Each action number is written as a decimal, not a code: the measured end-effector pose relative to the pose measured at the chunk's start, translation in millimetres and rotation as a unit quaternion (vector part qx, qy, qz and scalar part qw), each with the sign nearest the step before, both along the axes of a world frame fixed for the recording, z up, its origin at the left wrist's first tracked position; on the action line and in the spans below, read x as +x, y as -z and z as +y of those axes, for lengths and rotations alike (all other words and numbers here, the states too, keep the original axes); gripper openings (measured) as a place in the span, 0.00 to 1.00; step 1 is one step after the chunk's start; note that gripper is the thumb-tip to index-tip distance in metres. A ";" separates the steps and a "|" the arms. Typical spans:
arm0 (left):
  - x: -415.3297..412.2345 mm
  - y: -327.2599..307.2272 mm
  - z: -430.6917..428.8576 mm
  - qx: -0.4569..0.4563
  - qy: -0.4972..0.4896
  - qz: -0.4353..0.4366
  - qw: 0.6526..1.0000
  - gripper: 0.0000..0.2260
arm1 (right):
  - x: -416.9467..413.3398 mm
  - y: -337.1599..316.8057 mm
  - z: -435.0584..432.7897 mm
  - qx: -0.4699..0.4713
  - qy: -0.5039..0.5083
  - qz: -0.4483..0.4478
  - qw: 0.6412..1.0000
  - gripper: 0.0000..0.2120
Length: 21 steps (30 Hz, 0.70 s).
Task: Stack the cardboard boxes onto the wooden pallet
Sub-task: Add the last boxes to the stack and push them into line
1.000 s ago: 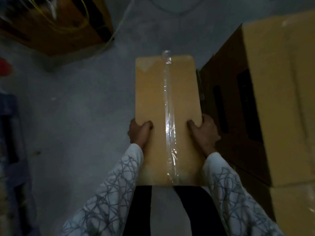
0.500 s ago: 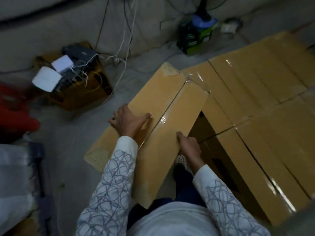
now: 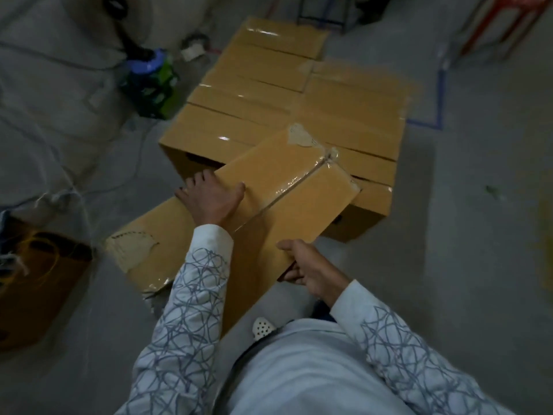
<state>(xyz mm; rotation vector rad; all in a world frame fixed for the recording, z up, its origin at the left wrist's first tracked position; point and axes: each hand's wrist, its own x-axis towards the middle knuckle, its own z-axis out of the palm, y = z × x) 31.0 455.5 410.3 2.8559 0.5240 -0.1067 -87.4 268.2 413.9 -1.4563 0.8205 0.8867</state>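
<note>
I have my left hand [image 3: 212, 202] at centre frame, fingers hooked over the cardboard box [image 3: 287, 181] edge, thumb spread on top; right hand [image 3: 311, 271] lower right, pinching its side edge, both arms bent.

Nothing readable anywhere in this shot. The nearest cardboard box [image 3: 287, 187] shows only a torn paper patch [image 3: 300, 138] at its far corner, with no lettering to make out. The stacked boxes [image 3: 344, 109] behind it are plain brown tops and shiny tape. The green pack [image 3: 152, 85] on the floor carries print, but it is far too blurred to read.
</note>
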 end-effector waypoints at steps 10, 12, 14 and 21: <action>-1.4 34.3 -272.5 0.023 0.229 0.049 0.972 0.36 | -58.2 10.3 -209.0 0.037 0.234 0.063 0.969 0.26; 5.6 38.6 -328.4 0.024 0.256 0.049 0.965 0.37 | -59.9 9.0 -255.9 0.056 0.259 0.064 0.962 0.27; 13.1 39.2 -385.0 0.022 0.283 0.044 0.958 0.36 | -60.0 5.5 -302.8 0.075 0.290 0.058 0.952 0.28; 35.5 33.4 -540.6 -0.005 0.346 0.027 0.938 0.38 | -53.4 2.5 -425.5 0.063 0.347 0.013 0.936 0.28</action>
